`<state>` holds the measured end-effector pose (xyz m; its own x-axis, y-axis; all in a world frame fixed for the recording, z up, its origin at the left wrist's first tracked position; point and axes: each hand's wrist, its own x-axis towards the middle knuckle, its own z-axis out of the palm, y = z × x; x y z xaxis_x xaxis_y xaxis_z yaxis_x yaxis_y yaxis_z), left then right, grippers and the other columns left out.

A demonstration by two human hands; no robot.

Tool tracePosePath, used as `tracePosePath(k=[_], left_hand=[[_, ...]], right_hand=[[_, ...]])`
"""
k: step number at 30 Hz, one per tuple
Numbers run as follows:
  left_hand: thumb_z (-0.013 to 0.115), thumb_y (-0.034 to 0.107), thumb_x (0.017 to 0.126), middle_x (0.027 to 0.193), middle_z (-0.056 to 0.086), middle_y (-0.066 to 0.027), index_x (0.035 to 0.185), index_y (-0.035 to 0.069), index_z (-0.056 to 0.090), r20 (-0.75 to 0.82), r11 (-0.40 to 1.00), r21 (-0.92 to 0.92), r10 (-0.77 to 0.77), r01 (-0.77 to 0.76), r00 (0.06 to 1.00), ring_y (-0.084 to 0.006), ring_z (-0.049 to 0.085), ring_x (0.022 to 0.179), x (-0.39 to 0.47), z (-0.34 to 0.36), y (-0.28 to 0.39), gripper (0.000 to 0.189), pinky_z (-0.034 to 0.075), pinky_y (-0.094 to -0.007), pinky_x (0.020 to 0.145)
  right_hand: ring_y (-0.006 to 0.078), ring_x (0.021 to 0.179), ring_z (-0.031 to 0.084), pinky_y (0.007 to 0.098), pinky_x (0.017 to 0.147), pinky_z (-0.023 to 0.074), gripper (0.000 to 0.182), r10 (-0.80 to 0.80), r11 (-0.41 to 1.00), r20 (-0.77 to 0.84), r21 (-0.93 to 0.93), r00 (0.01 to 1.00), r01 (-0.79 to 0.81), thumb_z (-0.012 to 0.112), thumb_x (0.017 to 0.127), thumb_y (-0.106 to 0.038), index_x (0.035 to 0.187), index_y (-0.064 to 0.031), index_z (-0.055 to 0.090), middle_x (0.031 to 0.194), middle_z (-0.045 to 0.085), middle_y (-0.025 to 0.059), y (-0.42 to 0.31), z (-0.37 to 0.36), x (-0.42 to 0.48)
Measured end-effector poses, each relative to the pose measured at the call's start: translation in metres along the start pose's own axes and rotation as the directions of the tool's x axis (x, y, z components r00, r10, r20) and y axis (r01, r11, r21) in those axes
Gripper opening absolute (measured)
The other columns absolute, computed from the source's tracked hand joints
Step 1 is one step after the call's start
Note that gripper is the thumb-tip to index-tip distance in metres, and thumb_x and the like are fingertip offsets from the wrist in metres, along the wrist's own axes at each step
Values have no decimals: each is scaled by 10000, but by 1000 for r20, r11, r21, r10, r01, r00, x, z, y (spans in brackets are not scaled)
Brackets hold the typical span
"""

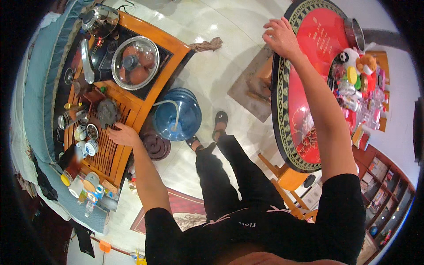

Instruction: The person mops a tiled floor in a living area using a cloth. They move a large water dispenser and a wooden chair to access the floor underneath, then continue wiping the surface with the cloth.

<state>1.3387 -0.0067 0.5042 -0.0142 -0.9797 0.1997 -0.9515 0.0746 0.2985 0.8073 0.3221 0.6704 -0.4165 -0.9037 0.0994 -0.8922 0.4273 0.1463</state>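
My left hand (pixel 122 134) is over the slatted wooden tea tray (pixel 116 159), its fingers apart and nothing visible in them. Just beyond its fingertips sits a dark grey, lumpy object (pixel 108 112); I cannot tell whether they touch it. Small lidded porcelain jars (pixel 91 147) and a round metal-rimmed container (pixel 92 131) stand near that hand. At the far right, my right hand (pixel 281 38) is raised by the rim of a red oval table (pixel 304 39), fingers loosely spread and holding nothing visible.
A glass-lidded pot (pixel 135 63) and an electric kettle (pixel 101 21) stand on the tea table. A blue water bottle (pixel 177 114) with a hose is on the floor beside it. A wooden stool (pixel 291 177) stands under the red table. A brown cloth (pixel 207 44) lies on the tiles.
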Motion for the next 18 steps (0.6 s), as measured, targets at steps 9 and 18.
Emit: tracePosePath(k=[9, 18], left_hand=[[558, 245, 970, 1325, 505, -201, 1284, -60, 481, 144, 782, -622, 153, -31, 978, -329, 494, 1187, -38, -114, 9, 444, 373, -414, 1016], [569, 284, 893, 1021, 640, -190, 1050, 30, 663, 766, 647, -556, 642, -523, -20, -393, 607, 973, -283, -261, -148, 313, 478, -480, 819]], right_hand=[[366, 744, 594, 484, 707, 441, 117, 235, 752, 47, 624, 971, -212, 531, 843, -129, 843, -66, 629, 758, 617, 152, -299, -49, -120], [359, 938, 619, 453, 785, 502, 151, -251, 774, 836, 477, 488, -418, 580, 823, -120, 971, -104, 611, 958, 631, 135, -376, -54, -449]])
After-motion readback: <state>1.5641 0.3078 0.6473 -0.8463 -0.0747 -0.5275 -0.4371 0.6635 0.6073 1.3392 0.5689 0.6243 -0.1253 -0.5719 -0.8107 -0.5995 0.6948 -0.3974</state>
